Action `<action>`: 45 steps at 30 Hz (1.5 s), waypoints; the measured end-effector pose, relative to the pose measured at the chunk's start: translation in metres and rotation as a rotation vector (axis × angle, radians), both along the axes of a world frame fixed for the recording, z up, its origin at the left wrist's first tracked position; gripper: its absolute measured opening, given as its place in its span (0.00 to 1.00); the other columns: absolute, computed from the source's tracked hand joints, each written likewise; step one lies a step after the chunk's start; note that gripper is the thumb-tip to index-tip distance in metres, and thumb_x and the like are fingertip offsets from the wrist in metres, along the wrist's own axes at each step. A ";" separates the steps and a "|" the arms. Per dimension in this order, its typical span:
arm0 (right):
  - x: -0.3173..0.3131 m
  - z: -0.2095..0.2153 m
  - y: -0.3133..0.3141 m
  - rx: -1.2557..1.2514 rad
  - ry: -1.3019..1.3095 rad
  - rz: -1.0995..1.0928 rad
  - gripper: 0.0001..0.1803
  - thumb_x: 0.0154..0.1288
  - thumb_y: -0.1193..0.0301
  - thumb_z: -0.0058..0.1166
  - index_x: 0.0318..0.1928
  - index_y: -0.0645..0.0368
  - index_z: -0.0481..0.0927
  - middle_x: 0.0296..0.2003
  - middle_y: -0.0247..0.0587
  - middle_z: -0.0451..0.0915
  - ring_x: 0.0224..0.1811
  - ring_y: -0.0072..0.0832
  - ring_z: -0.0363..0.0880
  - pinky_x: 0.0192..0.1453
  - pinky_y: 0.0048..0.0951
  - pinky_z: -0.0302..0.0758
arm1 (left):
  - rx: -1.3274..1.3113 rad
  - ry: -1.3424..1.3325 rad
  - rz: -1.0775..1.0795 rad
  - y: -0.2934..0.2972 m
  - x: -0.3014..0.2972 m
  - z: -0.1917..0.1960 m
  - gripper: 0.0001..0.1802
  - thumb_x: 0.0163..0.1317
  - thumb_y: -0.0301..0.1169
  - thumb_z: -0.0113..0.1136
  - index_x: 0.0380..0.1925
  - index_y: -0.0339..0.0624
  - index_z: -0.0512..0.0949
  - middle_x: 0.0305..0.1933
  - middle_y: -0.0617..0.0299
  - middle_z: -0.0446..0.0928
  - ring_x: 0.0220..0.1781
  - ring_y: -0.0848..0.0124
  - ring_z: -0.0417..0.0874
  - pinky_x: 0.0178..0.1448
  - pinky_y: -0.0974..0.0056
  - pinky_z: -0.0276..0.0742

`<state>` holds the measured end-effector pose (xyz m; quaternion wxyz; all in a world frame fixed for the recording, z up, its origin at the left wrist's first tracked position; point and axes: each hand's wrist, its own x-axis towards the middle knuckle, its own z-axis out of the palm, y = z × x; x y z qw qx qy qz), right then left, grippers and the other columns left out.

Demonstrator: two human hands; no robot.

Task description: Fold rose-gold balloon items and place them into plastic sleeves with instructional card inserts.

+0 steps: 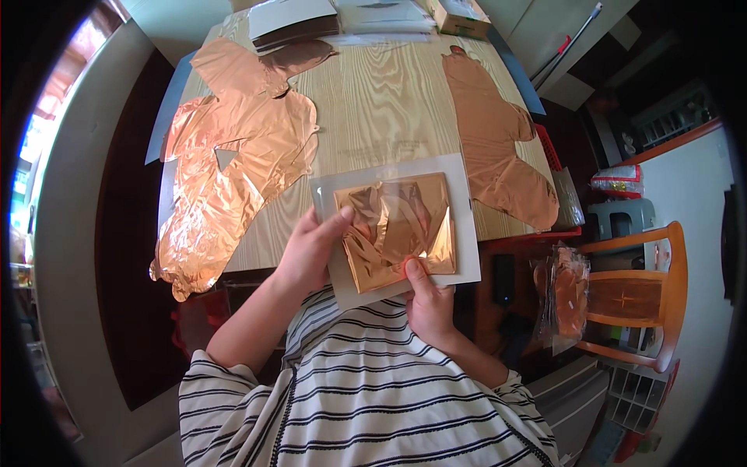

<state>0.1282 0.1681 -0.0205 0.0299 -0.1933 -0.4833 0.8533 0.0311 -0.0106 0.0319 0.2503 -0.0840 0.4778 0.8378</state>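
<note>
In front of my chest, both hands hold a folded copper-coloured foil balloon lying against a white card. Glossy clear plastic seems to cover part of it. My left hand grips the left edge, thumb on top and fingers hidden behind. At the lower edge, my right hand pinches with its thumb on the foil, its other fingers mostly out of sight underneath. A large crinkled copper foil balloon, deflated, spreads over the table's left side. Another flat foil balloon lies along the right side.
The wood-grain table carries a stack of white cards, clear plastic sleeves and a small box at its far edge. To the right, a wooden chair stands beside bagged copper foil packs.
</note>
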 end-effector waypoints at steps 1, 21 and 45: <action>0.001 -0.002 0.002 -0.011 0.001 0.012 0.07 0.76 0.69 0.59 0.45 0.60 0.82 0.37 0.25 0.79 0.38 0.14 0.74 0.44 0.18 0.71 | 0.028 -0.035 -0.059 0.000 0.005 0.000 0.24 0.74 0.35 0.61 0.65 0.35 0.71 0.57 0.55 0.81 0.57 0.67 0.84 0.60 0.60 0.82; 0.012 -0.015 -0.002 0.039 -0.015 0.107 0.10 0.77 0.70 0.59 0.51 0.63 0.81 0.46 0.29 0.81 0.47 0.16 0.77 0.54 0.20 0.75 | 0.079 -0.069 -0.107 -0.019 0.041 -0.023 0.24 0.70 0.30 0.64 0.63 0.34 0.72 0.58 0.54 0.81 0.58 0.65 0.84 0.62 0.58 0.81; 0.008 0.005 0.107 -0.207 -0.015 0.387 0.33 0.81 0.52 0.44 0.72 0.67 0.64 0.56 0.47 0.82 0.56 0.30 0.81 0.60 0.33 0.76 | -0.130 -0.113 -0.444 -0.044 0.069 -0.015 0.15 0.61 0.18 0.68 0.48 0.37 0.79 0.41 0.68 0.82 0.43 0.76 0.81 0.51 0.69 0.77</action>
